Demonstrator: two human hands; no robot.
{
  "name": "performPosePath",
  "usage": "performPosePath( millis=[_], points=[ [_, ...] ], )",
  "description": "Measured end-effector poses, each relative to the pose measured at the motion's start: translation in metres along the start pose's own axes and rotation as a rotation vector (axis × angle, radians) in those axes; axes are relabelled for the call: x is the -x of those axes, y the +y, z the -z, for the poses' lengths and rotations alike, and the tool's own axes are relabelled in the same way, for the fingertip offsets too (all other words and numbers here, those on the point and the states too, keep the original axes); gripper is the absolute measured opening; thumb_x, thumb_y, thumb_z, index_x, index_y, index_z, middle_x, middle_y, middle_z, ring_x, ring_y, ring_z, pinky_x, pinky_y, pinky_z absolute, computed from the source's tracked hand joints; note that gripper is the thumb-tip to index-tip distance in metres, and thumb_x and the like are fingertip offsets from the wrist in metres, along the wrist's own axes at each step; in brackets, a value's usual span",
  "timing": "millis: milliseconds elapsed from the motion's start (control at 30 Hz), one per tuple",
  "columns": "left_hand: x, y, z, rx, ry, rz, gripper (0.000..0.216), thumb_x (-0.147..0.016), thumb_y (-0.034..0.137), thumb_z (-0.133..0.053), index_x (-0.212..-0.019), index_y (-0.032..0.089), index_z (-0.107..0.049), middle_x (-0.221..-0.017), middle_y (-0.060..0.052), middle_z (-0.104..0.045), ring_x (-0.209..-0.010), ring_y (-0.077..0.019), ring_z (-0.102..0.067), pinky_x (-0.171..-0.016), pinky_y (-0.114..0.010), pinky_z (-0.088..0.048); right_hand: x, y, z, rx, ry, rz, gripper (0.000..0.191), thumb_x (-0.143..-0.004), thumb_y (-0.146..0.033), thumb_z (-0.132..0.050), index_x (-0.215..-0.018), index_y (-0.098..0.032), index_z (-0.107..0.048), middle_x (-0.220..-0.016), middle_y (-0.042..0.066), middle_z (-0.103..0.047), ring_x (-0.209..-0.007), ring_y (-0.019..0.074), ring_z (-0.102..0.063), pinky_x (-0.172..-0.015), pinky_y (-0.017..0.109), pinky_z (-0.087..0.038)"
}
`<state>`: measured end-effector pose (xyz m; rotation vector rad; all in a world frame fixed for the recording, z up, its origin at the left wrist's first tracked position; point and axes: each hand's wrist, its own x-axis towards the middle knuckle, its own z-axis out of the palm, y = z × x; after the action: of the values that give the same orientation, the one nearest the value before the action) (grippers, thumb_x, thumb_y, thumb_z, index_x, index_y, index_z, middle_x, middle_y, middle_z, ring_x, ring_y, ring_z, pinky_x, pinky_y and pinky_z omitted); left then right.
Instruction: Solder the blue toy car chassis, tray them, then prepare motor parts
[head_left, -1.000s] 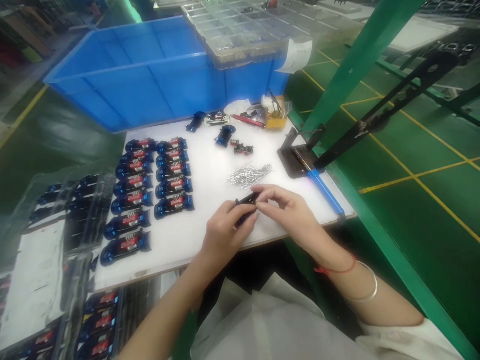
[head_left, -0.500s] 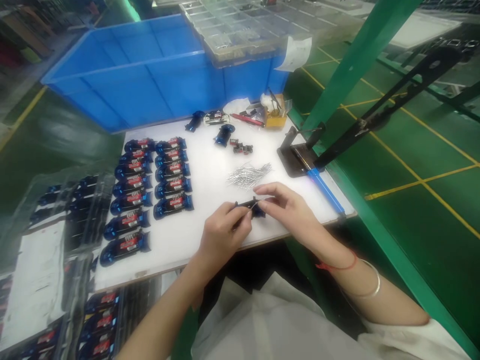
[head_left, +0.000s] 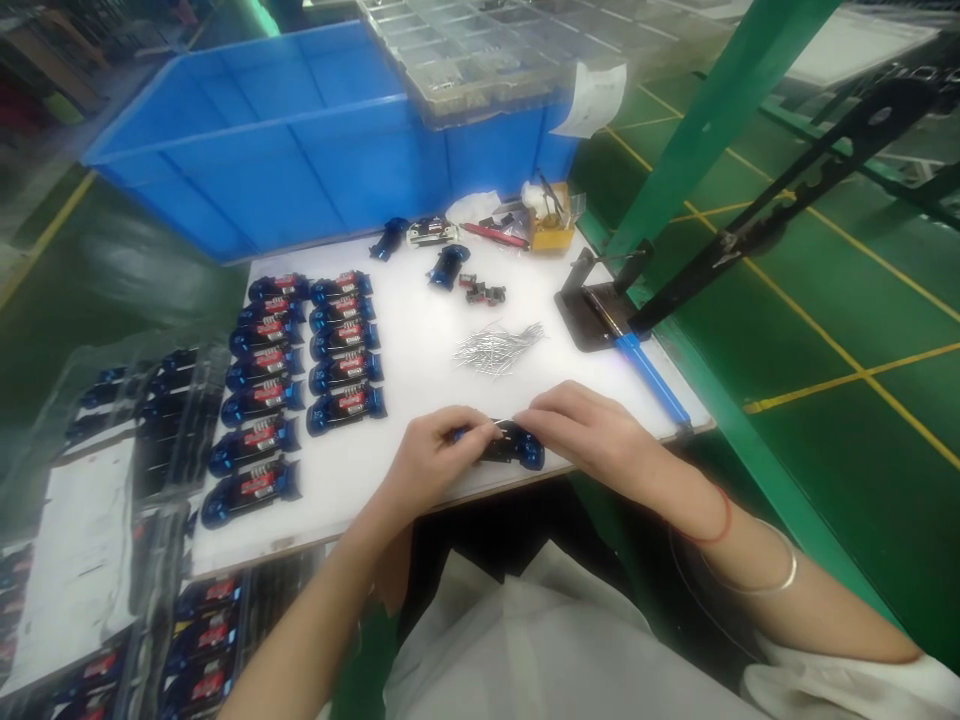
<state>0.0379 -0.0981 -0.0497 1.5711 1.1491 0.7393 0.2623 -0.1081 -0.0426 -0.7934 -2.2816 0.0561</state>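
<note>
At the front edge of the table a dark blue toy car body [head_left: 514, 447] lies between my hands, its underside partly showing. My left hand [head_left: 439, 450] is closed around its left end, thumb on top. Over its right part, the fingers of my right hand [head_left: 574, 425] pinch a thin metal wire [head_left: 504, 424]; the fingertips hide part of it. Just beyond my hands lies a loose heap of thin metal wires [head_left: 496, 350]. Small black and red parts [head_left: 482, 290] and another blue car body [head_left: 448, 267] sit behind the heap.
Two columns of blue toy cars [head_left: 259, 435] stand at left. A blue-handled soldering iron [head_left: 651, 378] rests on a black stand [head_left: 592, 318] at right. Behind are a yellow box [head_left: 551, 235], a red pen [head_left: 495, 236] and a large blue bin [head_left: 255, 180]. A green post [head_left: 697, 140] rises at right.
The car body has turned and shows more of its blue right end. Both hands have come slightly nearer the table's front edge, and my right fingers have drawn closer together.
</note>
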Motion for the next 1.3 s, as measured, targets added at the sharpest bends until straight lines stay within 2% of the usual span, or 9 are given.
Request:
performPosePath(
  millis=[100, 167, 300, 400, 533, 767, 933, 1033, 1300],
  points=[
    [-0.001, -0.006, 0.001, -0.029, -0.014, -0.025, 0.015, -0.086, 0.027, -0.063, -0.093, 0.021, -0.075, -0.089, -0.003, -0.074, -0.081, -0.0166, -0.066, -0.071, -0.026, -0.052, 0.002, 0.001, 0.0, -0.002, -0.006, -0.014, 0.025, -0.092, -0.004, -0.055, -0.113, -0.015, -0.059, -0.089, 0.009, -0.066, -0.081, 0.0172, -0.059, -0.071, 0.03, -0.057],
    [-0.001, -0.01, 0.001, -0.033, -0.027, -0.028, 0.023, -0.085, 0.024, -0.063, -0.107, 0.023, -0.071, -0.097, -0.003, -0.072, -0.082, -0.0161, -0.065, -0.072, -0.027, -0.052, 0.002, 0.002, -0.001, -0.012, 0.011, -0.029, 0.023, -0.092, -0.005, -0.055, -0.112, -0.017, -0.06, -0.089, 0.008, -0.066, -0.081, 0.0168, -0.06, -0.071, 0.029, -0.057],
    [0.0, -0.019, -0.001, 0.092, -0.002, 0.085, 0.043, -0.086, 0.026, -0.064, -0.127, 0.021, -0.055, -0.088, -0.002, -0.067, -0.069, -0.0139, -0.062, -0.065, -0.027, -0.052, 0.001, 0.002, -0.006, -0.034, 0.039, -0.031, 0.019, -0.094, -0.008, -0.055, -0.108, -0.018, -0.062, -0.088, 0.008, -0.068, -0.079, 0.0157, -0.062, -0.068, 0.027, -0.057],
    [-0.002, -0.023, -0.003, 0.195, 0.047, 0.147, 0.049, -0.082, 0.029, -0.07, -0.126, 0.021, -0.051, -0.085, 0.0, -0.066, -0.069, -0.0133, -0.064, -0.066, -0.027, -0.053, 0.0, 0.001, -0.012, -0.039, 0.033, -0.038, 0.018, -0.095, -0.009, -0.053, -0.105, -0.02, -0.064, -0.086, 0.006, -0.069, -0.076, 0.0152, -0.062, -0.066, 0.027, -0.057],
    [-0.003, -0.023, -0.004, 0.268, 0.052, 0.134, 0.051, -0.08, 0.027, -0.073, -0.128, 0.021, -0.056, -0.087, -0.002, -0.069, -0.081, -0.0157, -0.068, -0.076, -0.029, -0.056, -0.002, 0.002, -0.017, -0.023, 0.037, -0.004, 0.016, -0.095, -0.01, -0.054, -0.102, -0.018, -0.065, -0.084, 0.007, -0.07, -0.073, 0.016, -0.061, -0.064, 0.028, -0.056],
    [-0.004, -0.017, -0.005, 0.332, 0.074, 0.121, 0.057, -0.079, 0.023, -0.071, -0.134, 0.019, -0.057, -0.108, -0.009, -0.071, -0.1, -0.0224, -0.07, -0.085, -0.035, -0.061, -0.003, 0.003, -0.022, 0.085, 0.038, 0.019, 0.02, -0.095, -0.011, -0.052, -0.098, -0.021, -0.069, -0.081, 0.005, -0.069, -0.07, 0.0157, -0.058, -0.062, 0.028, -0.054],
    [-0.005, -0.015, -0.007, 0.388, 0.118, 0.132, 0.061, -0.077, 0.023, -0.072, -0.134, 0.015, -0.053, -0.091, -0.006, -0.072, -0.083, -0.0199, -0.072, -0.08, -0.036, -0.063, -0.004, 0.0, -0.027, 0.143, 0.051, 0.025, 0.017, -0.094, -0.009, -0.055, -0.097, -0.019, -0.068, -0.079, 0.005, -0.068, -0.07, 0.016, -0.055, -0.06, 0.028, -0.051],
    [-0.003, -0.017, -0.008, 0.398, 0.152, 0.127, 0.06, -0.079, 0.023, -0.071, -0.134, 0.014, -0.051, -0.092, -0.006, -0.072, -0.073, -0.0162, -0.072, -0.081, -0.036, -0.063, -0.006, -0.001, -0.03, 0.154, 0.058, 0.034, 0.017, -0.093, -0.008, -0.055, -0.097, -0.018, -0.068, -0.078, 0.005, -0.067, -0.07, 0.0164, -0.054, -0.06, 0.028, -0.051],
    [0.0, -0.024, -0.01, 0.32, 0.195, 0.073, 0.053, -0.083, 0.025, -0.068, -0.134, 0.016, -0.055, -0.1, -0.007, -0.072, -0.08, -0.017, -0.073, -0.083, -0.034, -0.064, -0.008, -0.003, -0.035, 0.152, 0.044, 0.014, 0.017, -0.092, -0.008, -0.057, -0.094, -0.02, -0.068, -0.08, 0.005, -0.068, -0.072, 0.0171, -0.055, -0.061, 0.03, -0.049]
  ],
)
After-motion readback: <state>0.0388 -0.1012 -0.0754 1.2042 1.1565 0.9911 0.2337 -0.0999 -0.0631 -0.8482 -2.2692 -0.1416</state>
